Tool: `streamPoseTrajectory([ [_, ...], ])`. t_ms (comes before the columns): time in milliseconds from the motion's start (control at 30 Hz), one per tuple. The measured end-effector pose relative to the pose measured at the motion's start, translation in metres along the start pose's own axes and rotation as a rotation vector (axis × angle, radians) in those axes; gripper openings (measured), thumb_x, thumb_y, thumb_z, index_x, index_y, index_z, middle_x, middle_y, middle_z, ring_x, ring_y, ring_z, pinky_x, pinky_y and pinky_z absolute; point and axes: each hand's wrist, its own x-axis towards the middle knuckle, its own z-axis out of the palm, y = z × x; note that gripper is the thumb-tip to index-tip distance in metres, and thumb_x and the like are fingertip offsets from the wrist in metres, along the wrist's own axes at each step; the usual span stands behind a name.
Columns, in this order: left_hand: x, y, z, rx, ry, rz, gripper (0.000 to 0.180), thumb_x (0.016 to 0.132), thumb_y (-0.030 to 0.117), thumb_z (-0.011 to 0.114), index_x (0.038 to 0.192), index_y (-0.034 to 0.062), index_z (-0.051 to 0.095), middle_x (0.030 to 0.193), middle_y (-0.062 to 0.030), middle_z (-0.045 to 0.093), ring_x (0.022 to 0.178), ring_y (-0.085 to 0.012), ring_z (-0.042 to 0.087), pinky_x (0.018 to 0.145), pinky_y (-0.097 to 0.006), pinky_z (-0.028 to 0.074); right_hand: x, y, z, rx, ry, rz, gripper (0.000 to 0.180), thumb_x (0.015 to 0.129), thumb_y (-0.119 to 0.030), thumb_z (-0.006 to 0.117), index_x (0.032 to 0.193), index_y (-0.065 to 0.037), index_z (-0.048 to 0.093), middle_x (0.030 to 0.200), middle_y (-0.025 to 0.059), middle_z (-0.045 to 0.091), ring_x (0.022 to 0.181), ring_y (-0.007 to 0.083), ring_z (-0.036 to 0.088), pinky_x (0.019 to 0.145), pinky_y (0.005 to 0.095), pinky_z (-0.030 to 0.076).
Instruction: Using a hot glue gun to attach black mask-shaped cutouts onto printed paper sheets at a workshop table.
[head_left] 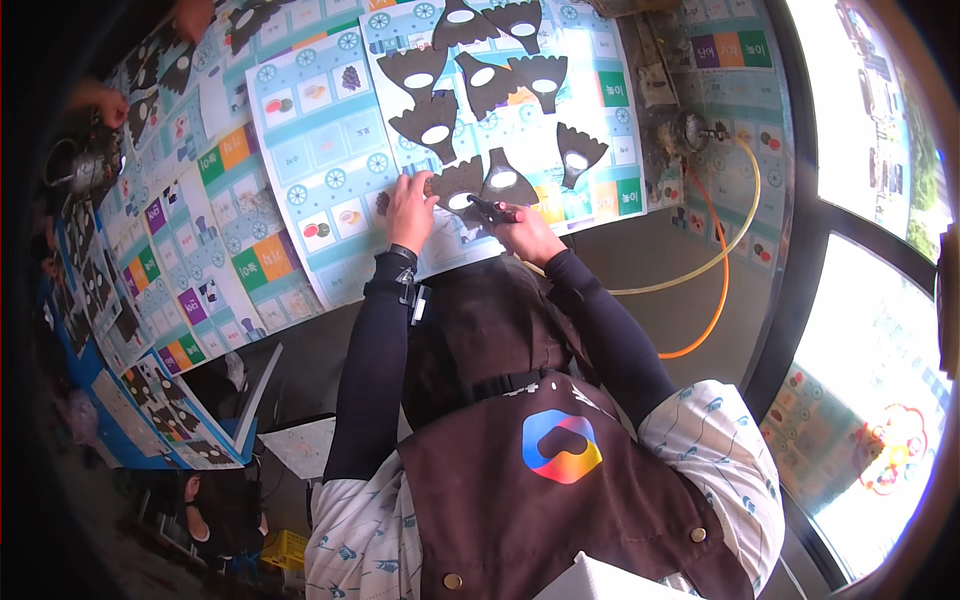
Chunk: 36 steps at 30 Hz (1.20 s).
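Note:
My left hand holds the left edge of a dark brown fan-shaped piece with a white oval in its middle. A dark pen-like tool is closed in my right hand, its tip at that white oval. Just above the tool, another fan-shaped piece lies with its narrow end pointing away. Several more like it spread over the sheet beyond, among them one at the right and one farther back. The tool's exact kind is hard to make out.
Printed light-blue sheets cover the table. Yellow and orange hoses hang at the right from a metal fitting. Other people's hands work at the far left. A yellow crate stands low at the left.

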Motion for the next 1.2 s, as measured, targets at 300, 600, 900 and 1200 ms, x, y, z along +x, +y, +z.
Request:
streamPoseTrajectory([
  [300, -0.003, 0.014, 0.000, 0.135, 0.030, -0.061, 0.038, 0.076, 0.007, 0.070, 0.110, 0.0133, 0.056, 0.104, -0.0108, 0.050, 0.102, -0.0322, 0.053, 0.082, -0.042, 0.047, -0.006, -0.009, -0.008, 0.029, 0.031, 0.000, 0.027, 0.077, -0.021, 0.057, 0.093, 0.000, 0.061, 0.080, 0.0214, 0.062, 0.078, 0.0389, 0.060, 0.071, 0.0415, 0.048],
  [600, 0.004, 0.016, 0.004, 0.176, 0.068, -0.045, 0.034, 0.072, 0.001, 0.069, 0.103, 0.0040, 0.055, 0.104, -0.0144, 0.051, 0.101, -0.0339, 0.051, 0.085, -0.042, 0.044, -0.008, -0.004, -0.014, 0.070, 0.163, 0.080, 0.028, 0.076, -0.021, 0.056, 0.092, 0.000, 0.062, 0.076, 0.0212, 0.063, 0.074, 0.0375, 0.061, 0.069, 0.0404, 0.048],
  [900, 0.016, 0.008, 0.004, 0.142, -0.014, -0.044, 0.019, 0.074, 0.001, 0.067, 0.091, 0.0018, 0.060, 0.097, -0.0167, 0.054, 0.096, -0.0358, 0.055, 0.078, -0.044, 0.046, -0.019, 0.001, -0.012, -0.023, 0.054, 0.023, 0.022, 0.076, -0.018, 0.052, 0.084, 0.000, 0.062, 0.071, 0.0173, 0.062, 0.070, 0.0332, 0.062, 0.068, 0.0417, 0.048],
  [1200, 0.036, 0.005, -0.043, 0.321, -0.368, -0.129, 0.023, 0.074, 0.011, 0.072, 0.093, 0.0031, 0.062, 0.095, -0.0180, 0.060, 0.097, -0.0368, 0.058, 0.079, -0.044, 0.048, -0.029, -0.009, -0.039, 0.425, 0.060, 0.012, 0.025, 0.071, -0.014, 0.062, 0.092, 0.000, 0.063, 0.073, 0.0050, 0.063, 0.056, 0.0120, 0.055, 0.046, 0.0274, 0.043],
])
